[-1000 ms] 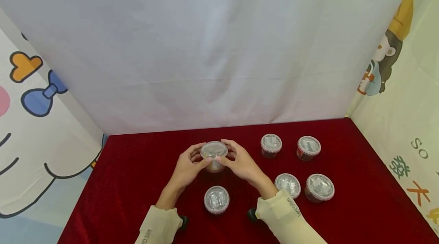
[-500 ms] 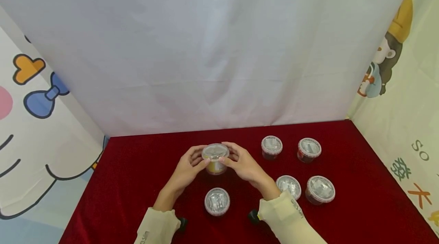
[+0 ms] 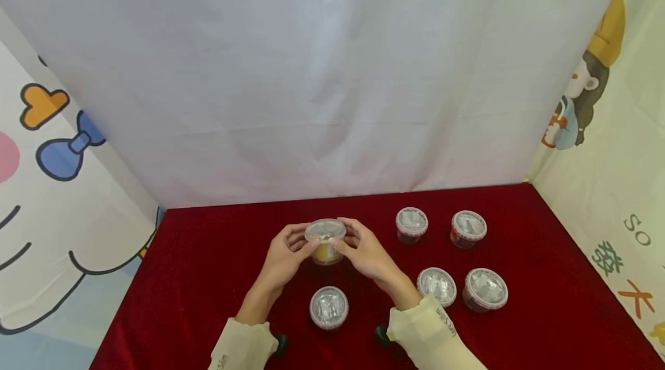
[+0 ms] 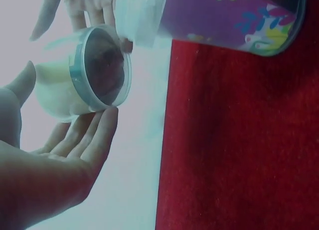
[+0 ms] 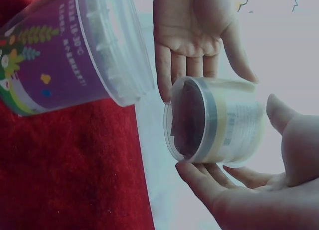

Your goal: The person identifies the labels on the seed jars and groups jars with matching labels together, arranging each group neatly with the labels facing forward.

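Between my two hands, a round clear plastic tub (image 3: 327, 253) with a lid and a yellow band is held upright above the table. My left hand (image 3: 282, 255) grips its left side, thumb at the front and fingers behind. From the right, my right hand (image 3: 366, 249) holds it the same way. In the right wrist view, the held tub (image 5: 234, 125) shows a white printed label and a dark base. Nearer to me, below the hands, stands another lidded tub (image 3: 329, 307); its purple printed side (image 5: 60, 55) shows in the right wrist view.
Several more lidded tubs stand on the right: two at the back, a tub (image 3: 411, 221) and a tub (image 3: 468, 224), and two in front, a tub (image 3: 436, 284) and a tub (image 3: 485, 288). A red cloth (image 3: 208, 266) covers the table; a pale curtain (image 3: 312, 81) hangs behind.
Both hands keep hold of the tub in nearly the same place. It has turned a little, so that more of its yellow band faces me. The other tubs stay where they were.
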`<move>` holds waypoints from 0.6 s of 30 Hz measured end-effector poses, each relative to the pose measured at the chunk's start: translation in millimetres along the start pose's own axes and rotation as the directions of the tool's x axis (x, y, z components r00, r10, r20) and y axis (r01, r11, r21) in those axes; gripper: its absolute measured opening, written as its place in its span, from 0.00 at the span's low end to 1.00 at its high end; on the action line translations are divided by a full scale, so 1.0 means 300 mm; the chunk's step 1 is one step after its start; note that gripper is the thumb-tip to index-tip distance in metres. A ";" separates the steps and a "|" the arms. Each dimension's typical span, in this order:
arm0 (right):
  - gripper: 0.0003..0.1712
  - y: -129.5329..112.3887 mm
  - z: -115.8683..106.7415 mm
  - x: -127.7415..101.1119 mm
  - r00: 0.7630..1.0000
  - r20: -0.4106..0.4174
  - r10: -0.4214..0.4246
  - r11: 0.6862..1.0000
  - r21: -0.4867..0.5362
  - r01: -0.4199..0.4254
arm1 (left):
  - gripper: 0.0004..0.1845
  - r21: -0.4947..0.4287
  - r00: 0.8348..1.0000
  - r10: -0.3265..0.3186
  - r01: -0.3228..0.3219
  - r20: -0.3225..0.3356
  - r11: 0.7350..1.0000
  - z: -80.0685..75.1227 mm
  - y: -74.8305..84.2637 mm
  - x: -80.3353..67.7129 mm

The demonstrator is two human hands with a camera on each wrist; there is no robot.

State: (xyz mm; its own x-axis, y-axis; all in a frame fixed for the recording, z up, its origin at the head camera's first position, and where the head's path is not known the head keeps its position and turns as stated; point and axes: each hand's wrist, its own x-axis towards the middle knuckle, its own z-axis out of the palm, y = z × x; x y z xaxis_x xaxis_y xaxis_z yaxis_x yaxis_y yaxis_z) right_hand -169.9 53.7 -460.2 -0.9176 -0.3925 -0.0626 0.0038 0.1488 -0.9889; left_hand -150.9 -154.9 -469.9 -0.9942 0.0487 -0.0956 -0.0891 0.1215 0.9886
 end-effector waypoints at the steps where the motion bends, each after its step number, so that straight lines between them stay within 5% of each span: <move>1: 0.33 0.000 0.002 0.001 1.000 -0.004 0.001 1.000 -0.001 -0.001 | 0.27 -0.002 1.000 -0.005 0.005 -0.006 1.000 0.003 0.003 -0.002; 18: 0.33 -0.005 -0.015 -0.005 0.997 0.076 -0.021 1.000 0.016 0.020 | 0.30 -0.046 0.991 -0.037 0.043 0.126 0.998 -0.016 0.015 -0.005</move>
State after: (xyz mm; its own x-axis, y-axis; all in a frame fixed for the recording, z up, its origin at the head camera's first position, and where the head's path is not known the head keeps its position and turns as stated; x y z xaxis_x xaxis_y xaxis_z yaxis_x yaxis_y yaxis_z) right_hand -170.2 58.0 -458.1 -0.8847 -0.4634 -0.0517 -0.0084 0.1267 -0.9919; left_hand -150.2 -159.1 -464.7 -0.9747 0.1691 -0.1461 -0.1346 0.0775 0.9879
